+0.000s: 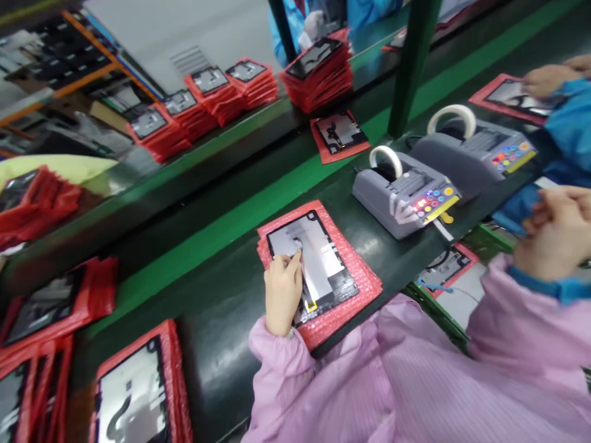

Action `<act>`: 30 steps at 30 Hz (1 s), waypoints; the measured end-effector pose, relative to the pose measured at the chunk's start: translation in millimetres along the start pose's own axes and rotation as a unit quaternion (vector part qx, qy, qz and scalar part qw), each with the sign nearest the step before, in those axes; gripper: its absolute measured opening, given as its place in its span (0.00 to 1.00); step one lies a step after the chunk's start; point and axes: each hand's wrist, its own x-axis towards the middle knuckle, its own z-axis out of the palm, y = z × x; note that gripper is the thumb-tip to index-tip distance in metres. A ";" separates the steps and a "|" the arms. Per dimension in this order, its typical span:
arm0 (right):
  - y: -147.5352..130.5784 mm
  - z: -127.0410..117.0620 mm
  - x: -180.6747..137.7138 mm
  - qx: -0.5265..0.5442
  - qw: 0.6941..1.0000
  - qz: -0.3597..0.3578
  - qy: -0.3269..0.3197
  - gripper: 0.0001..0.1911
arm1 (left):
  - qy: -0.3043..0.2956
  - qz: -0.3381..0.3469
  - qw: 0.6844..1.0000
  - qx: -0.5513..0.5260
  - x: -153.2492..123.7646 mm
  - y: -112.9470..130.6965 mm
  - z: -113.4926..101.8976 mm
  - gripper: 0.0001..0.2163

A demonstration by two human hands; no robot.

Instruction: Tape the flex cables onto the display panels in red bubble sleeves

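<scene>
A dark tablet back panel [318,258] lies on a stack of red bubble-wrap sheets [357,271] on the black belt in front of me. My left hand [282,289] rests on the panel's near left side. Its index fingertip presses on the panel and the other fingers are curled together. My right hand [551,237] hovers to the right, close to the tape dispensers. Its fingers are curled and pinched together, and I cannot see what, if anything, they hold. Both arms wear pink sleeves.
Two grey tape dispensers [406,191] [475,151] stand right of the panel. Red stacks with panels line the far belt [318,74] and the near left [133,387]. A green post [410,67] rises behind. A co-worker's hand [549,77] in a blue sleeve works at the far right.
</scene>
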 end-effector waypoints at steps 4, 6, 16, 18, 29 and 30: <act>-71.2 18.9 -86.2 0.005 0.955 0.002 -0.296 0.08 | -0.004 -0.008 1.000 0.010 1.1 3.5 0.2 0.18; -88.3 51.8 -124.6 -0.001 0.861 0.040 -0.507 0.10 | -0.013 -0.017 1.000 0.019 2.8 5.8 -0.6 0.19; -69.3 175.4 -208.5 -0.092 0.717 0.002 -0.691 0.16 | -0.036 -0.033 0.999 -0.020 8.5 7.0 0.2 0.22; -74.0 175.5 -208.8 -0.124 0.710 -0.027 -0.693 0.16 | -0.037 -0.033 0.999 -0.024 8.1 7.1 0.0 0.21; -82.5 181.6 -211.9 -0.214 0.680 -0.130 -0.689 0.11 | -0.054 -0.041 0.997 -0.021 9.0 9.3 -5.1 0.20; -83.4 181.4 -212.3 -0.221 0.677 -0.134 -0.690 0.11 | -0.053 -0.041 0.998 -0.020 9.1 9.5 -5.2 0.19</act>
